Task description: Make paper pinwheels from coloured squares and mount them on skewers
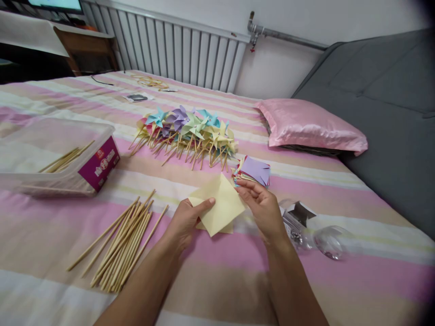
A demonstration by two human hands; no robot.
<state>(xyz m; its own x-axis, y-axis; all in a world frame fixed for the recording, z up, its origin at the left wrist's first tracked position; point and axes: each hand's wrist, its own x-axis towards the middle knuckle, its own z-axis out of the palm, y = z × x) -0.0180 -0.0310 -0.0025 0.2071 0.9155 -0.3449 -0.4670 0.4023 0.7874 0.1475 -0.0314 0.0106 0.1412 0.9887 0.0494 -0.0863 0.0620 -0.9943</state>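
Note:
My left hand [186,222] and my right hand [262,206] both hold a pale yellow square of paper [220,206] just above the striped bedsheet [217,267]. The left thumb presses on its left side; the right fingers pinch its upper right edge. A stack of coloured paper squares [254,171] with a purple one on top lies just beyond my right hand. A loose bundle of wooden sticks [124,242] lies to the left of my left forearm. A heap of finished paper pinwheels [188,131] on sticks lies farther back.
A clear plastic box [50,156] with a purple label holds more sticks at the left. A small clear container with shiny bits [299,226] and a clear lid [331,242] lie at right. A pink pillow [307,124], grey sofa [380,104] and radiator [176,52] stand behind.

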